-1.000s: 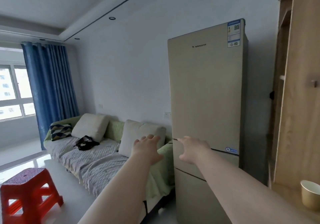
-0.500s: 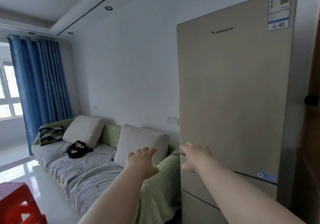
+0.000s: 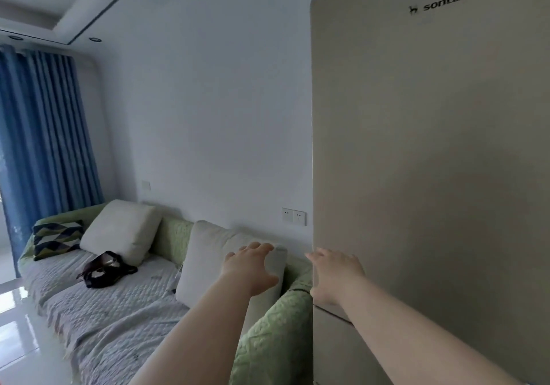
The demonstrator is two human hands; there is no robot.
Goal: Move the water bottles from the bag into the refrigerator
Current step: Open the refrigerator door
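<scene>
The tall beige refrigerator [image 3: 431, 161] fills the right side of the view, its doors closed. My right hand [image 3: 334, 274] reaches out at the left edge of the upper door, fingers spread, near the seam above the lower door. My left hand [image 3: 253, 267] is stretched forward beside it, fingers relaxed and empty, in front of a white cushion. A dark bag [image 3: 104, 268] lies on the sofa to the left, far from both hands. No water bottles are visible.
A sofa [image 3: 119, 319] with a grey cover and a green throw stands along the wall left of the refrigerator, carrying white cushions [image 3: 122, 230] and a patterned pillow [image 3: 56, 238]. Blue curtains [image 3: 44, 146] hang at far left. Wall sockets [image 3: 294, 216] sit beside the refrigerator.
I have moved closer to the refrigerator, which now fills more of the view. Both hands stay stretched forward; the right hand has reached the door's left edge. The red stool has left the view.
</scene>
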